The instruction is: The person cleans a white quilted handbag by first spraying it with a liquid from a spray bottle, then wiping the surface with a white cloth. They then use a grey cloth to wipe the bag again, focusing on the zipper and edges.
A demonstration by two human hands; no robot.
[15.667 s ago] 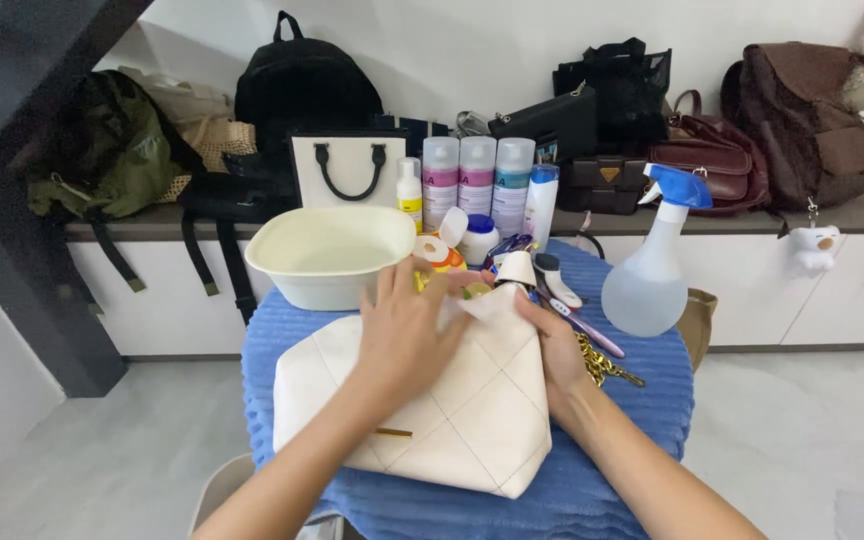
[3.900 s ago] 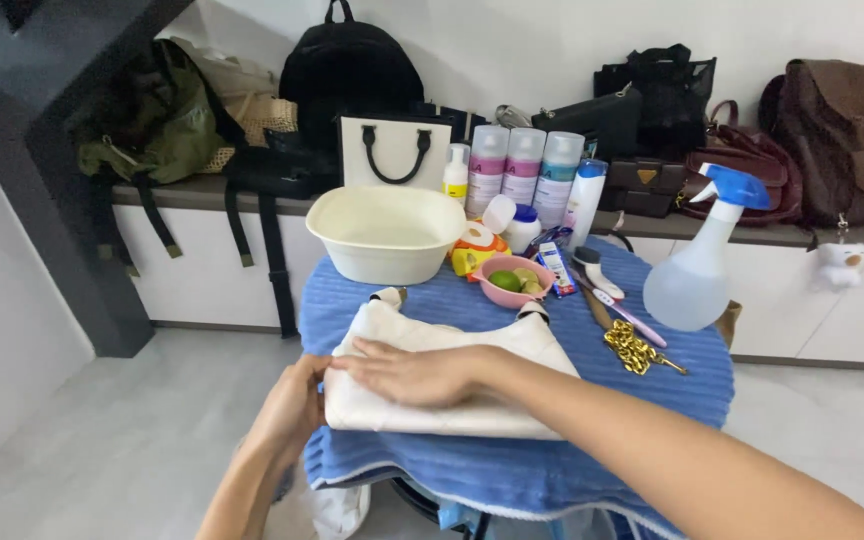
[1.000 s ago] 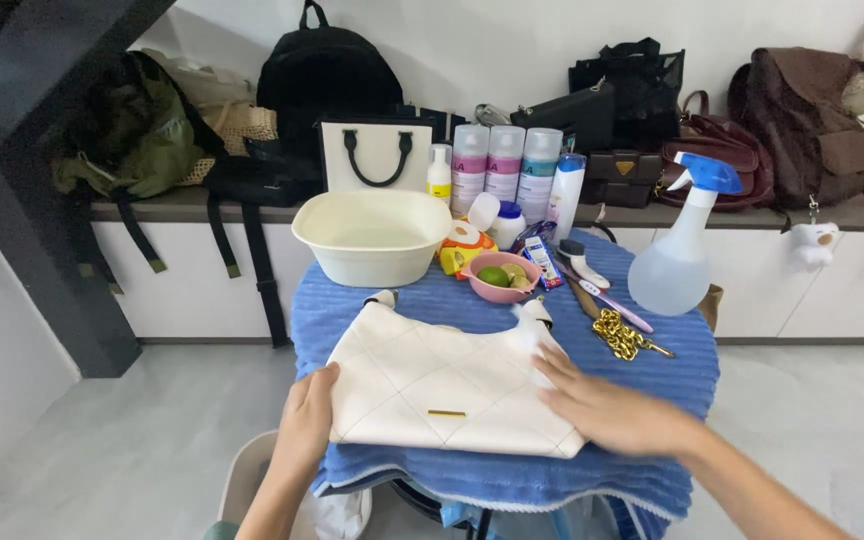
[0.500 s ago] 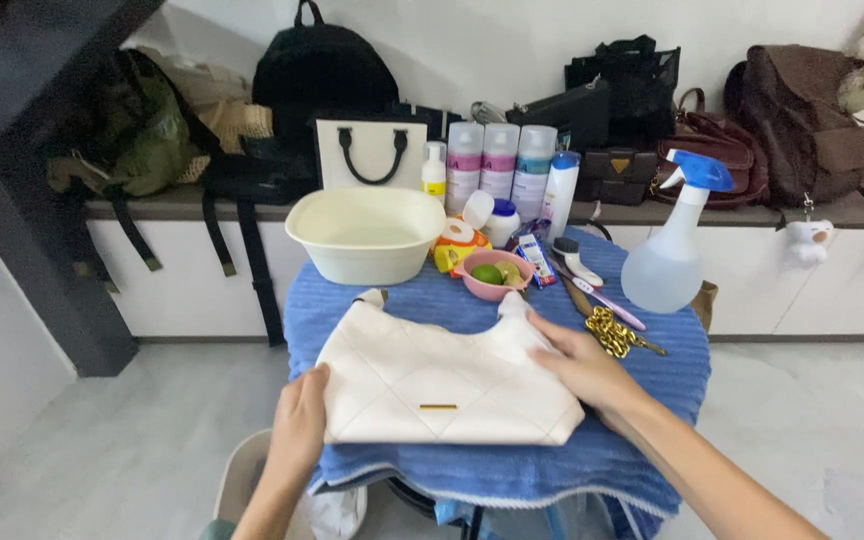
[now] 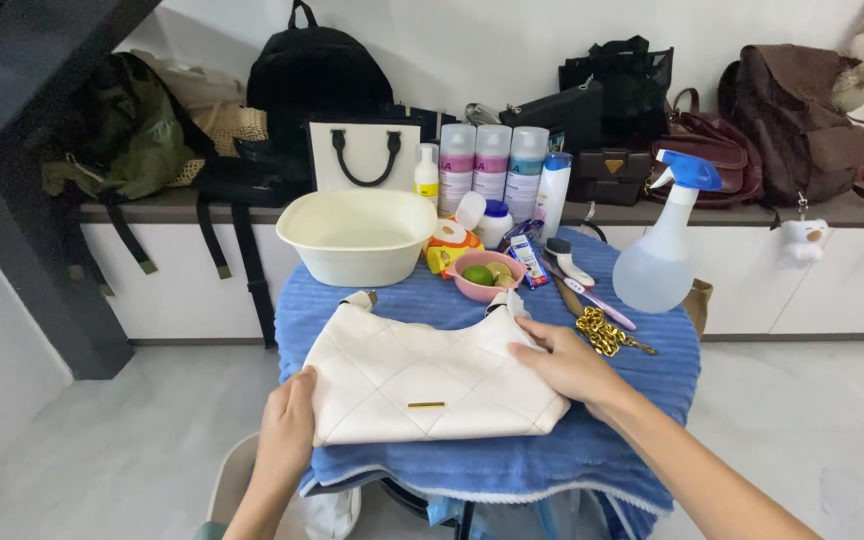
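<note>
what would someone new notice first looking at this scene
First, the white quilted bag lying flat on the blue towel in the middle, with the left hand at its lower left corner and the right hand on its right edge. Behind it stand a cream basin and, to the right, a spray bottle with a blue head. Dark bags line the shelf at the back.

At frame centre a quilted handbag [image 5: 430,386] is lying on the towel-covered table [image 5: 642,400], a basin [image 5: 357,236] sitting behind it toward upper left, a spray bottle [image 5: 660,250] standing at right, bottles [image 5: 492,180] lining up behind.
</note>
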